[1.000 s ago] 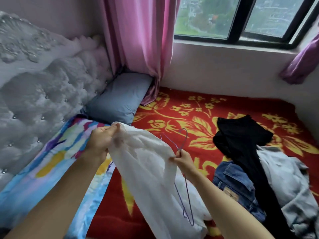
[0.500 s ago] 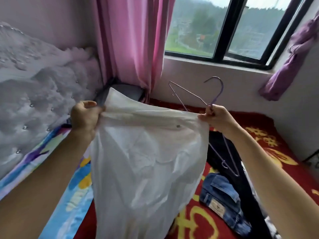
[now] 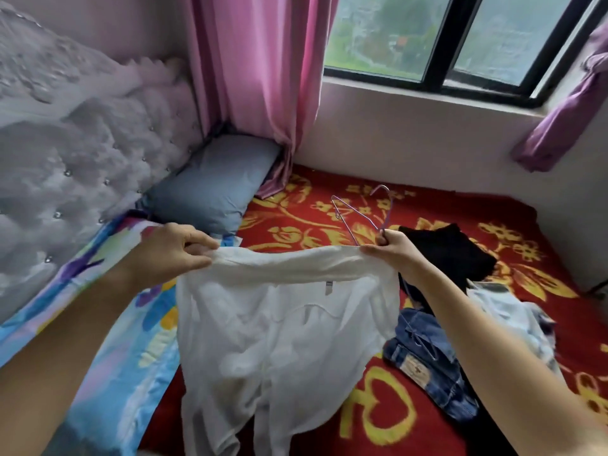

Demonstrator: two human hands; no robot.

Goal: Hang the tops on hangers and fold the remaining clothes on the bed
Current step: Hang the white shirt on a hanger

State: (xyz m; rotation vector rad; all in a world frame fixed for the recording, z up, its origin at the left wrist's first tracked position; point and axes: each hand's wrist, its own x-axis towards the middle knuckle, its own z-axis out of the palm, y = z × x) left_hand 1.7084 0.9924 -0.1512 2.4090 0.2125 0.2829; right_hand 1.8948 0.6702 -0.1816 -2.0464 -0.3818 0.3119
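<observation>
A thin white top [image 3: 279,340] hangs spread in the air between my two hands, over the bed. My left hand [image 3: 171,251] pinches its upper left edge. My right hand [image 3: 393,248] grips its upper right edge together with a purple wire hanger [image 3: 358,215]. The hanger's hook and one shoulder stick up above that hand, and its lower part shows below my right forearm. On the red flowered bedcover [image 3: 329,222] to the right lie a black garment [image 3: 450,251], blue jeans [image 3: 424,353] and a pale grey garment [image 3: 513,311].
A grey pillow [image 3: 210,189] lies at the bed's head by a tufted grey headboard [image 3: 65,166]. A colourful blue sheet [image 3: 131,340] runs along the left. A pink curtain [image 3: 260,93] hangs in the corner, under a dark-framed window [image 3: 444,41]. The wall [image 3: 411,143] borders the bed's far side.
My hands have lowered and drawn the white top's upper edge taut between them. The hanger has come down with my right hand. The view has tilted down towards the bed.
</observation>
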